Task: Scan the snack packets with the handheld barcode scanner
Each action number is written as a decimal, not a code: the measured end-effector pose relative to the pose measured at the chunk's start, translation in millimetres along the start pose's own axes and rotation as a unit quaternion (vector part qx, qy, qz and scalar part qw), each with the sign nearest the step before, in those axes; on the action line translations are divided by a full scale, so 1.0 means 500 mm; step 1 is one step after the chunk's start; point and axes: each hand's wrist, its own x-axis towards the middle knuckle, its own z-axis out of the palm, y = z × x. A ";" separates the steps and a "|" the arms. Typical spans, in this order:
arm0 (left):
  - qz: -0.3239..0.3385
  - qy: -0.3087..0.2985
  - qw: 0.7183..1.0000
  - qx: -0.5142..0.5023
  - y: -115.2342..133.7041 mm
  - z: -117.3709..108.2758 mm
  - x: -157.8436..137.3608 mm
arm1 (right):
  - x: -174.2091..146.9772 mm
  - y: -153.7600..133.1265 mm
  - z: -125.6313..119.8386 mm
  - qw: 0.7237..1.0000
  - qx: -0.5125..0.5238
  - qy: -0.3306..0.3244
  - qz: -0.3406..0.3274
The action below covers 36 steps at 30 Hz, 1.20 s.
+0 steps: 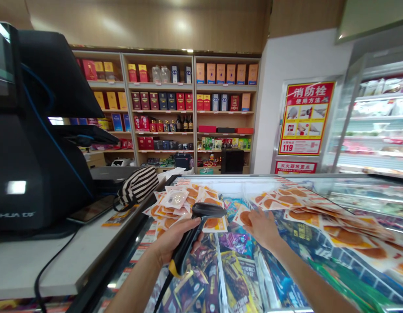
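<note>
My left hand [175, 238] is wrapped round the handle of a black barcode scanner [208, 210], whose head points right and whose cable runs down toward me. My right hand [262, 226] has its fingers on a small flat packet [242, 215] with a round orange-brown item printed on or showing through it. Left of the scanner lies a loose pile of similar packets [170, 208]. Beyond my right hand, more of these packets [286, 198] spread in an overlapping row over the freezer's glass top. Part of the packet is covered by my fingers.
Under the glass, the chest freezer [240, 184] holds bagged goods split by white wire dividers [221, 274]. On the left counter [58, 265] stand a black till [41, 143], a phone [92, 209] and a striped pouch [139, 184]. Shelves of boxes [162, 101] line the back wall.
</note>
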 end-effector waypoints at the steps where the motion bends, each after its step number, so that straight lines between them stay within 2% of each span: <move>1: 0.002 -0.001 1.000 0.001 -0.001 -0.001 -0.001 | 0.002 -0.004 -0.001 1.000 0.014 -0.019 0.002; 4: 0.008 -0.005 1.000 0.001 -0.001 -0.003 -0.003 | 0.010 -0.008 -0.006 0.997 0.041 -0.061 0.005; 9: 0.008 0.008 1.000 0.006 -0.001 -0.005 -0.008 | 0.027 -0.019 -0.015 0.996 0.021 -0.089 -0.017; 12: -0.004 0.012 1.000 0.007 -0.004 -0.010 -0.013 | 0.032 -0.009 -0.011 0.993 0.064 -0.097 -0.002; 14: -0.017 0.011 1.000 0.006 -0.008 -0.012 -0.017 | 0.032 0.021 -0.002 0.992 0.099 -0.052 0.060; 16: -0.024 0.003 1.000 0.002 -0.011 -0.011 -0.020 | 0.028 0.065 0.011 0.979 0.136 0.037 0.146; 18: -0.023 -0.008 1.000 -0.003 -0.013 -0.004 -0.022 | 0.022 0.109 0.024 0.948 0.202 0.128 0.209; 20: -0.019 -0.023 1.000 -0.005 -0.012 0.007 -0.020 | 0.016 0.139 0.034 0.904 0.289 0.185 0.255; 22: -0.019 -0.037 0.999 -0.006 -0.011 0.020 -0.016 | 0.012 0.149 0.040 0.861 0.367 0.208 0.284; 24: -0.017 -0.053 0.998 -0.006 -0.011 0.031 -0.010 | 0.011 0.144 0.042 0.834 0.413 0.218 0.293; 29: 0.003 -0.090 0.996 -0.004 -0.017 0.040 0.004 | 0.011 0.117 0.033 0.827 0.427 0.235 0.279; 36: -0.029 -0.064 0.997 -0.015 -0.012 0.041 0.009 | 0.009 0.108 0.026 0.832 0.433 0.226 0.262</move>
